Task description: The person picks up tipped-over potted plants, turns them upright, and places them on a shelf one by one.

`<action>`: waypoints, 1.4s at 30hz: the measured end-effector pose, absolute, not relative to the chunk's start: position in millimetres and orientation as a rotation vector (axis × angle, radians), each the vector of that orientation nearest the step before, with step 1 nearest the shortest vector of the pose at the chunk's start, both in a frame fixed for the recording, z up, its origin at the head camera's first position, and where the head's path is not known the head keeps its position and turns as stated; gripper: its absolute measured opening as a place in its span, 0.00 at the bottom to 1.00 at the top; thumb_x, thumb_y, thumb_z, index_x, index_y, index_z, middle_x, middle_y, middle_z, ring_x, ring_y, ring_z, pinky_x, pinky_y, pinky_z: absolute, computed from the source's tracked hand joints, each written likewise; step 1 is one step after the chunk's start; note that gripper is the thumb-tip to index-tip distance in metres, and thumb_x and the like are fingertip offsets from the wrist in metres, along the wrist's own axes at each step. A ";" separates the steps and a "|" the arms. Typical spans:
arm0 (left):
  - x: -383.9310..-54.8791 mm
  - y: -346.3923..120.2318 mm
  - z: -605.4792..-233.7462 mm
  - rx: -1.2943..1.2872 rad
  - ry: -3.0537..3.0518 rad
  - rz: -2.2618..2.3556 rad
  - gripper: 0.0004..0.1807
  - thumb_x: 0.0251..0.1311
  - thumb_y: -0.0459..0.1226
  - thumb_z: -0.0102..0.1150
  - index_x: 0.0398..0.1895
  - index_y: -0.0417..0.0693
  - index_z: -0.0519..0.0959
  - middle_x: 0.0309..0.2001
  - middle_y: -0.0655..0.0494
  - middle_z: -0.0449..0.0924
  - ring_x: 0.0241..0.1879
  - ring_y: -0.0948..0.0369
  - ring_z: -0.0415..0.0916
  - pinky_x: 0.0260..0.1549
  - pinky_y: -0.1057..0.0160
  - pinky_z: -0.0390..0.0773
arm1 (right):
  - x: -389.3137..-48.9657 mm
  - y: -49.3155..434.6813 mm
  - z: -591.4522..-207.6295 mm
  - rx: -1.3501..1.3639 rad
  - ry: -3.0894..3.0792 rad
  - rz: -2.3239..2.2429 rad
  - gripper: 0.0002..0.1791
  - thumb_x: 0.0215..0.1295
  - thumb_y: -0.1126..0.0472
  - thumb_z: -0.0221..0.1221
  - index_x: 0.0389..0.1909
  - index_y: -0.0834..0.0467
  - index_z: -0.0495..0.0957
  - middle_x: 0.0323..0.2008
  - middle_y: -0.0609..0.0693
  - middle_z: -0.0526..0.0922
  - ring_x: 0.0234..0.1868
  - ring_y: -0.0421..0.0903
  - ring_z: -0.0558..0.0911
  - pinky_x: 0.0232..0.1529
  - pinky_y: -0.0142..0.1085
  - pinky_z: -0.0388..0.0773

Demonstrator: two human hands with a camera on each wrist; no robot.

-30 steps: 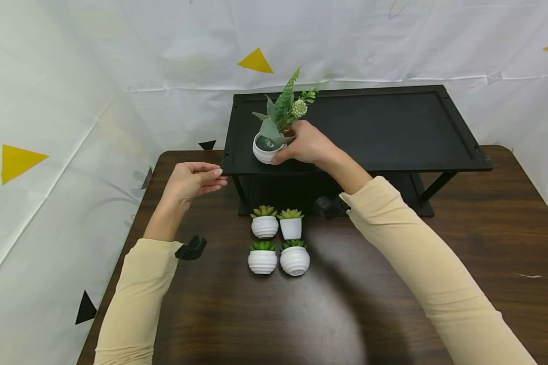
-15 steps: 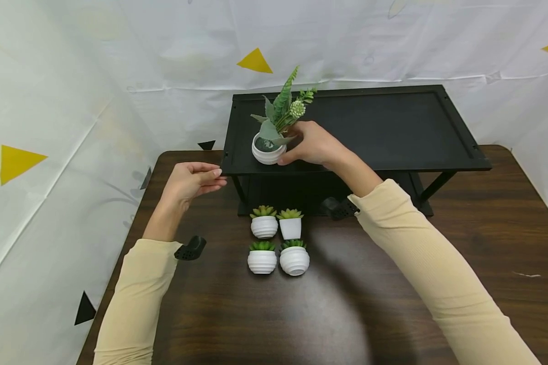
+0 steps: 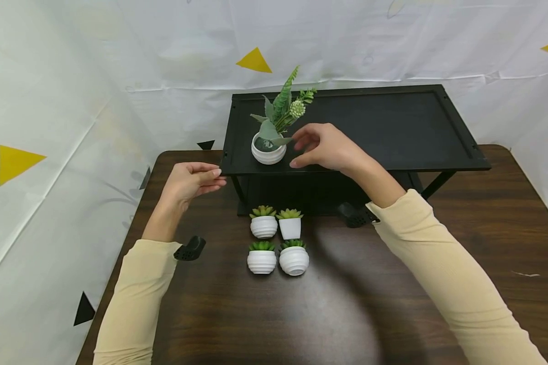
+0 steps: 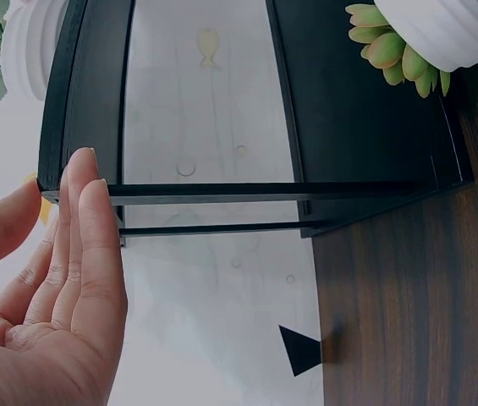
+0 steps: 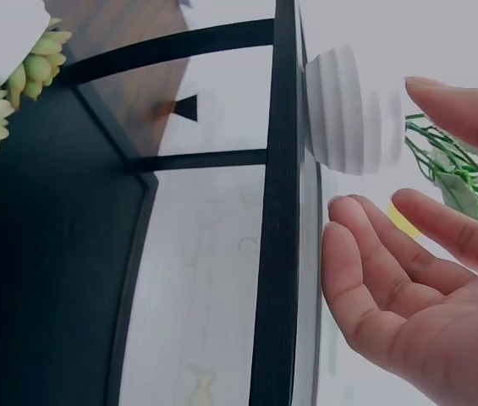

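Observation:
A potted artificial plant (image 3: 269, 149) with long leaves and a pale flower head stands upright in its ribbed white pot on the left of the black shelf's top board (image 3: 370, 132). Just right of the pot is my right hand (image 3: 326, 147), apart from it, with fingers loosely bent around nothing; the right wrist view shows a gap between fingertips and pot (image 5: 340, 114). My left hand (image 3: 189, 182) pinches the shelf's front left corner. In the left wrist view its thumb (image 4: 6, 224) lies on one side of the board and its fingers on the other.
Several small succulents in white pots, such as the front right one (image 3: 294, 260), stand in two rows on the brown wooden table (image 3: 265, 319) before the shelf. A white sheet (image 3: 164, 45) with yellow and black triangles hangs behind and at the left.
My right hand has let go of the plant's pot and drawn back to the right. The plant stays on the shelf, and my left hand has kept its place at the corner.

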State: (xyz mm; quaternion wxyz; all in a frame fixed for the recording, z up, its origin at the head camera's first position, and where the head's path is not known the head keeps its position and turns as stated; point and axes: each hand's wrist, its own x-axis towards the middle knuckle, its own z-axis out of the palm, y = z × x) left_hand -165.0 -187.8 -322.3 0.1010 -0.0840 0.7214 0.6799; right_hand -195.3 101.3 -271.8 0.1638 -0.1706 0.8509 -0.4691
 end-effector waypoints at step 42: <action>-166.9 -186.7 -323.6 -0.299 2.169 1.998 0.13 0.56 0.27 0.59 0.44 0.28 0.75 0.27 0.49 0.82 0.28 0.58 0.82 0.32 0.63 0.82 | -152.5 137.2 -301.3 -0.558 2.393 -1.258 0.20 0.56 0.61 0.64 0.48 0.64 0.73 0.39 0.55 0.78 0.41 0.48 0.77 0.41 0.38 0.75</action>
